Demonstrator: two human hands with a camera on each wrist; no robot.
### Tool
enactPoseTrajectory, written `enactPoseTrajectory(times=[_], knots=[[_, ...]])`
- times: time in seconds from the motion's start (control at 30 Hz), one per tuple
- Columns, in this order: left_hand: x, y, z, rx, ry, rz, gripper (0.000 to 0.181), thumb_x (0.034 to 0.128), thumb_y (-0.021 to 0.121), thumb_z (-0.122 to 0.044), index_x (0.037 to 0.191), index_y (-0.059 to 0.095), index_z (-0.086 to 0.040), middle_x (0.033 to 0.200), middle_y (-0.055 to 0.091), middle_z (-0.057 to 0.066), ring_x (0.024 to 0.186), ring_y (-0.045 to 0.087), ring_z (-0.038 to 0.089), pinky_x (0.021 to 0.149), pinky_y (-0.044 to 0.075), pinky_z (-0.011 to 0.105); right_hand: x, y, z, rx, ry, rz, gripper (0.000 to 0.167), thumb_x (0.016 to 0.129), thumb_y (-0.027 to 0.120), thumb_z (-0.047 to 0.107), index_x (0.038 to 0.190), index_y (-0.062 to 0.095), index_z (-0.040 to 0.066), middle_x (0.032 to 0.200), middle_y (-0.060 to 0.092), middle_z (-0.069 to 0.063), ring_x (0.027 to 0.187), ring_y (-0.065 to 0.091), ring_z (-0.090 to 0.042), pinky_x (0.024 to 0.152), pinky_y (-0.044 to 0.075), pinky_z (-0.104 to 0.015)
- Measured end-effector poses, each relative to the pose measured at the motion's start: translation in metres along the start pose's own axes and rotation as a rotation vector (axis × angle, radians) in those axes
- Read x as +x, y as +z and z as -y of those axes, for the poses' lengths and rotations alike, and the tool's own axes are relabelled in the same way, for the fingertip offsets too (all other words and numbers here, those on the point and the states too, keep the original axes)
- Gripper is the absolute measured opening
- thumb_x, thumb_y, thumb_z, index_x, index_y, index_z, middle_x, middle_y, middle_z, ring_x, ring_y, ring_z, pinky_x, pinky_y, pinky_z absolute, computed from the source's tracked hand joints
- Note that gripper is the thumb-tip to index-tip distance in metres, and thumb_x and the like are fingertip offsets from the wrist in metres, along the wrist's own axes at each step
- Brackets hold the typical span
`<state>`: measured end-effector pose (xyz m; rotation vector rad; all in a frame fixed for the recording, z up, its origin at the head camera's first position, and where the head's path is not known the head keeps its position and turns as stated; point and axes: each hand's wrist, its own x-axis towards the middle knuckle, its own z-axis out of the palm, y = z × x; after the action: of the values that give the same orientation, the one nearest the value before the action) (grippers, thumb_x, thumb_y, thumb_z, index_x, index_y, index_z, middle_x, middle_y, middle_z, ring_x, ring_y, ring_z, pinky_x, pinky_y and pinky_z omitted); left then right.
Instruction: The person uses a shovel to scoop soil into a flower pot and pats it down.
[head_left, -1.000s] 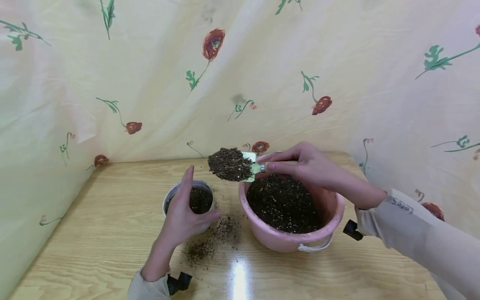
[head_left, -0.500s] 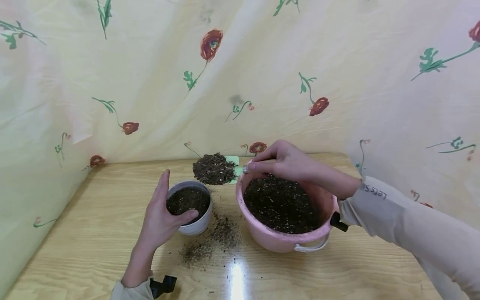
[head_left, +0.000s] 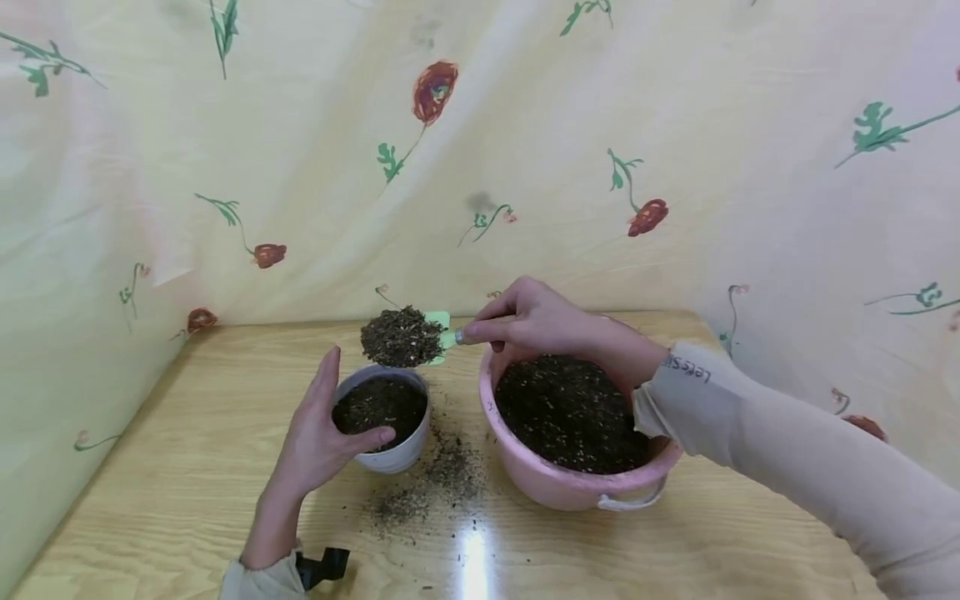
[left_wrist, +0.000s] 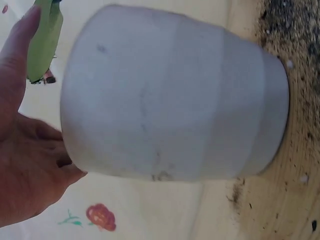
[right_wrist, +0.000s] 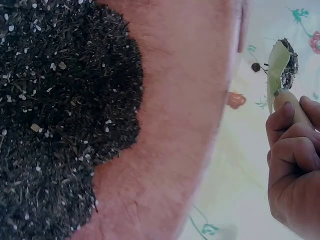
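Note:
My right hand (head_left: 536,321) grips the handle of a small green trowel (head_left: 438,319), whose blade carries a heap of dark soil (head_left: 400,337). The loaded blade hangs above the back of a white plant pot (head_left: 401,457), which has soil inside. Beside that pot, on its left, my left hand (head_left: 311,442) has thumb and fingers spread wide at the rim. In the left wrist view, fingertips are at the far side of the pot (left_wrist: 165,95), while the thumb stands apart from it. The right wrist view shows curled fingers around the trowel's (right_wrist: 277,65) handle.
A pink bucket (head_left: 525,479) with a white handle and much dark soil stands right of the pot, under my right forearm. Spilled soil (head_left: 450,471) lies on the wooden table (head_left: 180,433) between them. A flowered cloth (head_left: 330,167) hangs behind.
My right hand has carried the loaded trowel left, from over the bucket to over the pot's back edge. My left hand has shifted left, showing more of the pot.

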<state>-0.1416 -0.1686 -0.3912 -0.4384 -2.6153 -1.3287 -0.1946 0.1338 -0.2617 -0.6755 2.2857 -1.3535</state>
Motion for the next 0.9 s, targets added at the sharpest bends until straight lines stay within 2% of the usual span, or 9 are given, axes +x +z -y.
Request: enactPoseTrajectory(times=[0.07, 0.13, 0.2, 0.3, 0.43, 0.5, 0.6, 0.67, 0.9], knots=[[0.001, 0.001, 0.005, 0.002, 0.005, 0.024, 0.125, 0.0660, 0.089, -0.038, 0.156, 0.003, -0.019, 0.161, 0.007, 0.009, 0.145, 0.010, 0.036, 0.108, 0.023, 0.064, 0.005, 0.003, -0.004, 0.030, 0.021, 0.027, 0.025, 0.093, 0.066, 0.020, 0.110, 0.072, 0.002, 0.069, 0.068, -0.021, 0.067, 0.068, -0.041, 0.058, 0.055, -0.035], [0.000, 0.003, 0.009, 0.009, 0.013, 0.043, 0.127, 0.0640, 0.090, -0.040, 0.156, 0.004, -0.018, 0.161, 0.007, 0.009, 0.145, 0.012, 0.038, 0.108, 0.025, 0.063, 0.009, 0.006, -0.008, 0.027, 0.035, 0.044, 0.024, 0.093, 0.066, 0.019, 0.108, 0.073, 0.002, 0.068, 0.067, -0.022, 0.071, 0.067, -0.046, 0.062, 0.057, -0.044], [-0.001, 0.005, 0.011, 0.010, 0.012, 0.058, 0.128, 0.0628, 0.090, -0.041, 0.156, 0.005, -0.018, 0.161, 0.007, 0.011, 0.144, 0.013, 0.038, 0.109, 0.025, 0.062, 0.013, 0.008, -0.012, -0.015, 0.037, 0.061, 0.021, 0.092, 0.066, 0.019, 0.104, 0.075, 0.004, 0.064, 0.062, -0.023, 0.070, 0.066, -0.046, 0.064, 0.056, -0.051], [-0.002, 0.004, 0.013, 0.023, 0.002, 0.078, 0.130, 0.0615, 0.090, -0.044, 0.156, 0.004, -0.018, 0.161, 0.007, 0.013, 0.144, 0.013, 0.039, 0.109, 0.025, 0.062, 0.020, 0.011, -0.015, -0.105, 0.041, 0.086, 0.018, 0.092, 0.067, 0.022, 0.099, 0.077, 0.009, 0.061, 0.060, -0.022, 0.067, 0.066, -0.045, 0.065, 0.056, -0.053], [-0.002, 0.002, 0.014, 0.029, 0.000, 0.108, 0.131, 0.0621, 0.090, -0.044, 0.156, 0.002, -0.019, 0.160, 0.008, 0.012, 0.144, 0.015, 0.037, 0.109, 0.026, 0.061, 0.028, 0.014, -0.010, -0.218, 0.055, 0.112, 0.015, 0.091, 0.068, 0.025, 0.090, 0.079, 0.015, 0.052, 0.054, -0.013, 0.057, 0.063, -0.041, 0.059, 0.056, -0.044], [-0.002, 0.001, 0.014, 0.025, 0.003, 0.118, 0.131, 0.0621, 0.089, -0.045, 0.156, 0.002, -0.019, 0.161, 0.009, 0.012, 0.144, 0.016, 0.037, 0.109, 0.026, 0.060, 0.032, 0.016, -0.005, -0.238, 0.067, 0.130, 0.017, 0.091, 0.068, 0.025, 0.083, 0.079, 0.015, 0.047, 0.046, -0.005, 0.046, 0.058, -0.032, 0.056, 0.054, -0.042], [-0.001, 0.000, 0.015, 0.028, -0.002, 0.125, 0.132, 0.0619, 0.089, -0.047, 0.156, 0.001, -0.019, 0.161, 0.007, 0.012, 0.144, 0.017, 0.037, 0.110, 0.026, 0.060, 0.038, 0.020, -0.001, -0.243, 0.085, 0.169, 0.030, 0.091, 0.068, 0.023, 0.064, 0.071, 0.009, 0.044, 0.036, 0.002, 0.037, 0.046, -0.016, 0.053, 0.053, -0.039], [-0.001, 0.000, 0.016, 0.033, -0.011, 0.131, 0.132, 0.0620, 0.088, -0.049, 0.156, 0.001, -0.020, 0.161, 0.005, 0.012, 0.143, 0.016, 0.038, 0.109, 0.026, 0.060, 0.041, 0.022, 0.001, -0.262, 0.103, 0.187, 0.036, 0.091, 0.068, 0.022, 0.058, 0.066, 0.008, 0.044, 0.037, 0.003, 0.036, 0.042, -0.011, 0.051, 0.052, -0.038], [0.001, 0.000, 0.015, 0.028, -0.013, 0.127, 0.131, 0.0614, 0.088, -0.051, 0.156, 0.002, -0.021, 0.161, 0.008, 0.012, 0.143, 0.020, 0.036, 0.110, 0.028, 0.058, 0.050, 0.031, 0.008, -0.596, 0.073, 0.169, 0.043, 0.090, 0.068, 0.029, 0.049, 0.063, 0.016, 0.044, 0.050, 0.005, 0.039, 0.039, -0.008, 0.048, 0.036, -0.022]])
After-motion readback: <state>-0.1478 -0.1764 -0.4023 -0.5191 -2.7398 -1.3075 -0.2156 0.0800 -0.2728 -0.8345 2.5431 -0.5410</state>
